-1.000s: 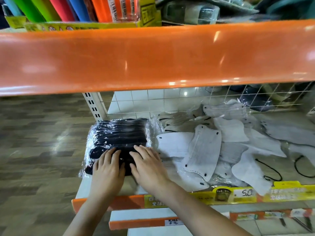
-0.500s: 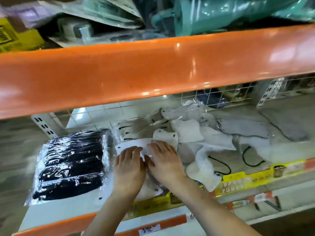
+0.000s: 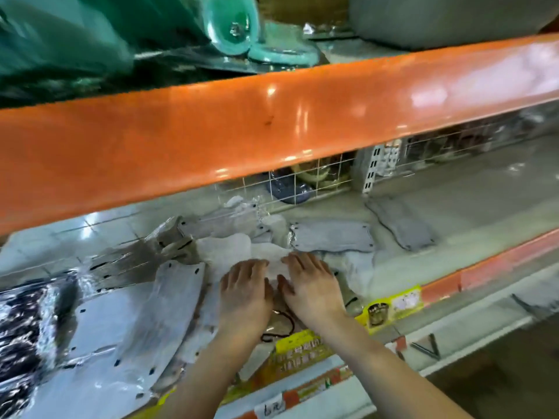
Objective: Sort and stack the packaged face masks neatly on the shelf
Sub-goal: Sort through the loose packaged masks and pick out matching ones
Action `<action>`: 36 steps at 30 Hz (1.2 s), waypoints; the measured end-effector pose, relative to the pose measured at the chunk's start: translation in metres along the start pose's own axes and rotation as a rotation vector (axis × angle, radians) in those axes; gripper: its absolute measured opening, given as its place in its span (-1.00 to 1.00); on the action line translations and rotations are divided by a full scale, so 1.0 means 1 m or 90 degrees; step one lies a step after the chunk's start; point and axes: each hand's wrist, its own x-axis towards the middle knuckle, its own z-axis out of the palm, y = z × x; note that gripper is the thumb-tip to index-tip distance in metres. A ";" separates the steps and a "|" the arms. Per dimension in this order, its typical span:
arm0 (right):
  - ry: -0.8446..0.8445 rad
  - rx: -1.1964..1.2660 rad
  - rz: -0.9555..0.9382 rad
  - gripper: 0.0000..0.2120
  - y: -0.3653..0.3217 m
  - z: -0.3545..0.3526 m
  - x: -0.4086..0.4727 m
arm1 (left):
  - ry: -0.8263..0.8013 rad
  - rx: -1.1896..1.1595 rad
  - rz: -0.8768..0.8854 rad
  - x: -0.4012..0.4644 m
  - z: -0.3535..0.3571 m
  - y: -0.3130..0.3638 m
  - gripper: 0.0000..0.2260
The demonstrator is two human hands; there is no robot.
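I have both hands flat on the loose pile of white packaged face masks (image 3: 242,252) near the front edge of the pale shelf board (image 3: 453,225). My left hand (image 3: 245,294) lies palm down with straight fingers spread a little, pressing on the crinkled clear wrapping, and my right hand (image 3: 311,285) lies just beside it in the same way, thumbs nearly touching; neither has anything gripped. The white masks under my palms are soft, curved fabric shapes in glossy film, and a thin black ear loop (image 3: 281,325) trails out between my wrists toward the yellow price strip (image 3: 390,306) on the front edge. Just left of my left hand lies a large white mask in a shiny sleeve (image 3: 169,309), its long axis running from the front edge toward the back, slightly tilted. At the far left end sits the stack of black masks in clear film (image 3: 21,337), blurred. Beyond my fingertips a grey mask in plastic (image 3: 329,237) lies with its long axis along the shelf, left to right, and well to the right a second grey mask (image 3: 399,225) lies slanted toward the back corner. A white wire grid (image 3: 305,182) closes the back edge, and the glossy orange lip of the upper shelf (image 3: 272,128) runs across above.
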 end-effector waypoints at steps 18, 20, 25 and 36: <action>-0.145 0.031 0.074 -0.53 0.140 -0.025 0.034 | -0.119 -0.042 -0.114 0.052 0.074 0.098 -0.46; -0.164 0.018 0.074 -0.46 0.140 -0.020 0.030 | -0.108 -0.033 -0.114 0.049 0.078 0.096 -0.46; -0.187 -0.029 0.044 -0.34 0.141 -0.012 0.026 | -0.112 -0.029 -0.136 0.047 0.079 0.096 -0.45; -0.175 -0.067 0.058 -0.52 0.136 -0.019 0.030 | -0.100 -0.061 -0.153 0.049 0.077 0.093 -0.50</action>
